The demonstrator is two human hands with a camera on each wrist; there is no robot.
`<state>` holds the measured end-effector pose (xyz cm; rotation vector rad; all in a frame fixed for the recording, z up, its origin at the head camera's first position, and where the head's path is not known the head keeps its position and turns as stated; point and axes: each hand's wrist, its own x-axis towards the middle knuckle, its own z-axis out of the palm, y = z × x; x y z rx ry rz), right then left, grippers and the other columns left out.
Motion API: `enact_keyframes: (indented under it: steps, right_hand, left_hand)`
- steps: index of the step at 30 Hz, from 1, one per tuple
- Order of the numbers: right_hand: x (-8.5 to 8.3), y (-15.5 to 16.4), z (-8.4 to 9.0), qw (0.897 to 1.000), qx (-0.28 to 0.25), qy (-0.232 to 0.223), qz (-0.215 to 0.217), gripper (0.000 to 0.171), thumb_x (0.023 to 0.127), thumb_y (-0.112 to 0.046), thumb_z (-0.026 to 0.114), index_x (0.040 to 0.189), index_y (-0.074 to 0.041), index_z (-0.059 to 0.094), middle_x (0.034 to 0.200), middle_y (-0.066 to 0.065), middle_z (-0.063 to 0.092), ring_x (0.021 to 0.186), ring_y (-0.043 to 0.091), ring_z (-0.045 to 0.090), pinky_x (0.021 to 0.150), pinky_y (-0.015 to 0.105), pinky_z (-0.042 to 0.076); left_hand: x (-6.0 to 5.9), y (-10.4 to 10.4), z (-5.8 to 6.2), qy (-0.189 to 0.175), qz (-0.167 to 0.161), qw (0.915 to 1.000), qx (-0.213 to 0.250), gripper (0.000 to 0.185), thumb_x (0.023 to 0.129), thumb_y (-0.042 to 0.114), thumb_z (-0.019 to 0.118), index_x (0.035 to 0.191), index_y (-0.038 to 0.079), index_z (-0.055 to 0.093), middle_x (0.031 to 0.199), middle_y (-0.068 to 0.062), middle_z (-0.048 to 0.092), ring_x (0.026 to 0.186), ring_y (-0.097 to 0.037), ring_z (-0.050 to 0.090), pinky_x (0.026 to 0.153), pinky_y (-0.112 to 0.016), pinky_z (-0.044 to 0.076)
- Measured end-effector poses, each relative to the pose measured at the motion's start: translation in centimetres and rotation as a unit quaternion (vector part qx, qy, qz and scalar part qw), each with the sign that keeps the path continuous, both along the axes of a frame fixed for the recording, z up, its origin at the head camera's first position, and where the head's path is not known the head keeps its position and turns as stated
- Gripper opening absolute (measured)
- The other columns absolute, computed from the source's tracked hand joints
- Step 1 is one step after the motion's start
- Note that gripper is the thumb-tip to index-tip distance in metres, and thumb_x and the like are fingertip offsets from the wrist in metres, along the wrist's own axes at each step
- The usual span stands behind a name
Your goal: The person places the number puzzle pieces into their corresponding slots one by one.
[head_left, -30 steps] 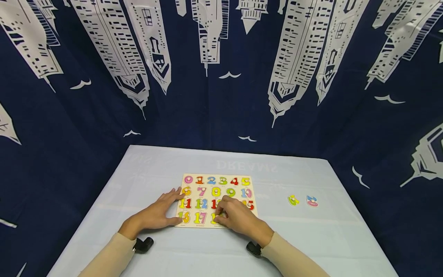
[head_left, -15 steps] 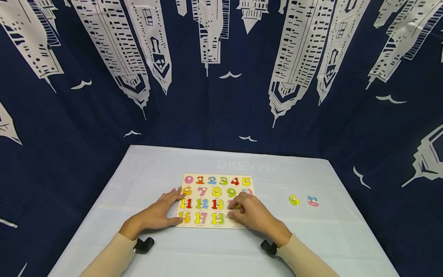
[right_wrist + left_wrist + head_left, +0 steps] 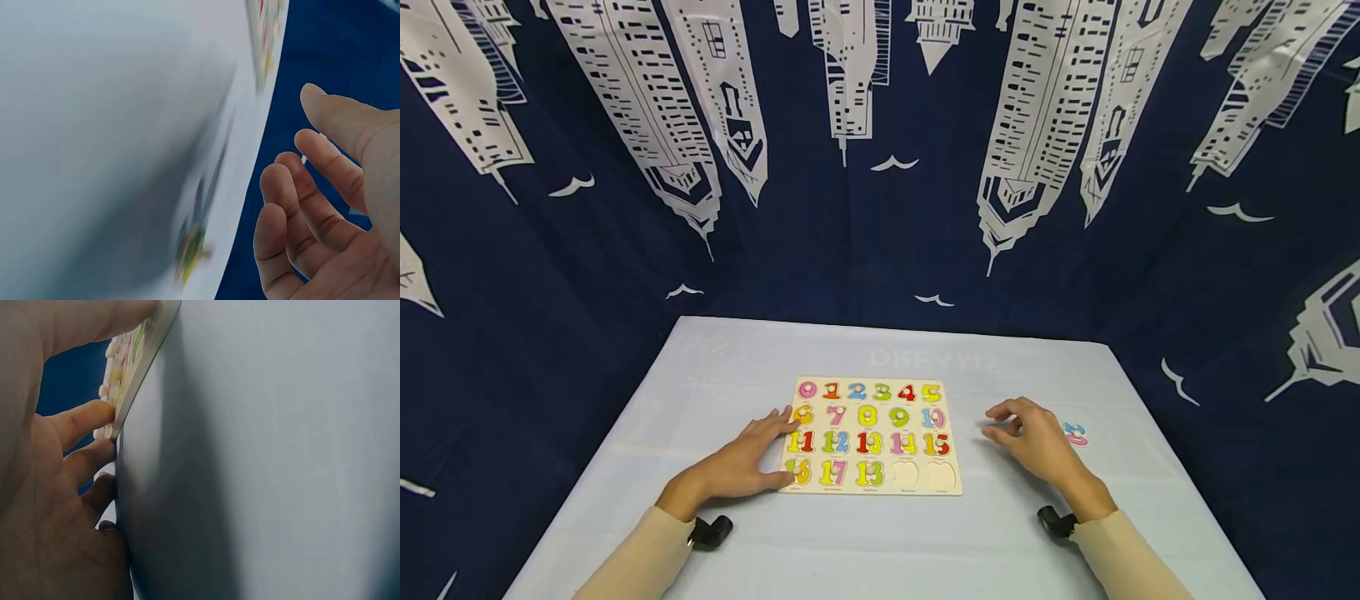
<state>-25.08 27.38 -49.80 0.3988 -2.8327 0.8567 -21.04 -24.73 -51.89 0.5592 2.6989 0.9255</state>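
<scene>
On the pale blue worktop (image 3: 850, 550), ringed by navy skyscraper-print curtains (image 3: 865, 233), lies a wooden number puzzle board (image 3: 870, 436). Left hand (image 3: 741, 462) rests flat against its left edge, grip released; right hand (image 3: 1033, 437) hovers loosely curled, holding nothing, beside a pink number piece (image 3: 1077, 434).

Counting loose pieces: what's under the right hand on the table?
The right hand hovers open. A pink piece shows just beyond it. The hand covers the table beneath, so anything there is hidden.
</scene>
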Motion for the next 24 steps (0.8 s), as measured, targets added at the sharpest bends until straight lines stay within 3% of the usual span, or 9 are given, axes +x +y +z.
enact_keyframes:
  steps: [9, 17, 24]
  right_hand:
    - [-0.3, 6.7, -0.3, 0.998, 0.015, -0.013, -0.054, 0.045, 0.098, -0.029, 0.097, 0.133, -0.004, 0.082, 0.122, 0.018, 0.078, 0.091, 0.018, 0.064, 0.071, 0.027, 0.05]
    - [-0.8, 8.2, -1.8, 0.997, 0.005, -0.04, -0.064, 0.031, 0.095, -0.026, 0.099, 0.114, -0.007, 0.084, 0.108, 0.011, 0.082, 0.084, 0.012, 0.062, 0.07, 0.024, 0.051]
    - [-0.8, 7.9, -2.1, 0.997, 0.009, -0.03, -0.066, 0.024, 0.097, -0.027, 0.098, 0.099, -0.01, 0.081, 0.096, 0.005, 0.081, 0.081, 0.01, 0.062, 0.068, 0.024, 0.051]
  left_hand:
    - [0.0, 0.1, -0.2, 0.004, 0.001, 1.0, -0.002, 0.092, 0.098, 0.044, 0.09, 0.175, 0.013, 0.051, 0.196, -0.011, 0.024, 0.183, -0.048, 0.02, 0.149, -0.07, 0.014]
    - [0.2, 0.1, 0.0, 0.001, 0.007, 1.0, -0.001, 0.091, 0.098, 0.042, 0.09, 0.175, 0.013, 0.052, 0.196, -0.011, 0.026, 0.183, -0.047, 0.02, 0.149, -0.07, 0.014]
    - [0.2, 0.3, 0.0, 0.003, 0.004, 1.0, -0.007, 0.091, 0.098, 0.043, 0.089, 0.175, 0.013, 0.051, 0.196, -0.011, 0.025, 0.183, -0.048, 0.02, 0.149, -0.071, 0.015]
